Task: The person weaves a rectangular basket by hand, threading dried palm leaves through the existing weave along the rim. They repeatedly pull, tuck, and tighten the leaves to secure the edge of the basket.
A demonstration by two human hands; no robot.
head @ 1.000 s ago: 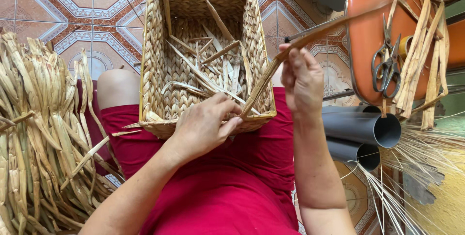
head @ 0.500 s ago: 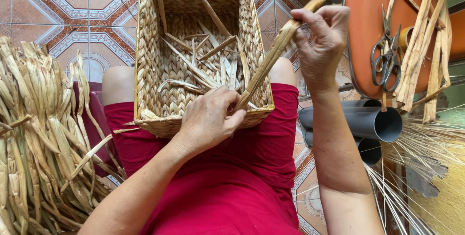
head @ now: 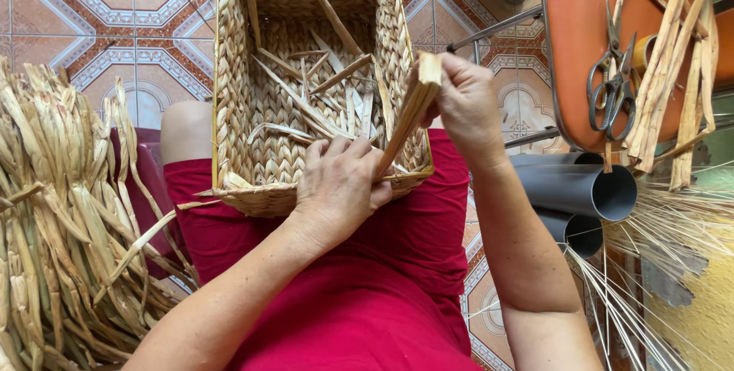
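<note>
Right hand [head: 466, 103] lowered, fingers pinching straw strip [head: 409, 115], left hand [head: 340, 183] gripping basket [head: 229, 88] rim

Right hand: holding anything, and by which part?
Yes. The right hand grips a flat dried-reed strip near its upper end; the lower end sits under the left hand.

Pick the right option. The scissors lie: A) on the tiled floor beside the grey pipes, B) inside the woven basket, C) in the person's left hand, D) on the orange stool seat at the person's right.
D: the scissors rest on the orange stool seat next to loose dried strips, apart from the woven basket and both hands.
</note>
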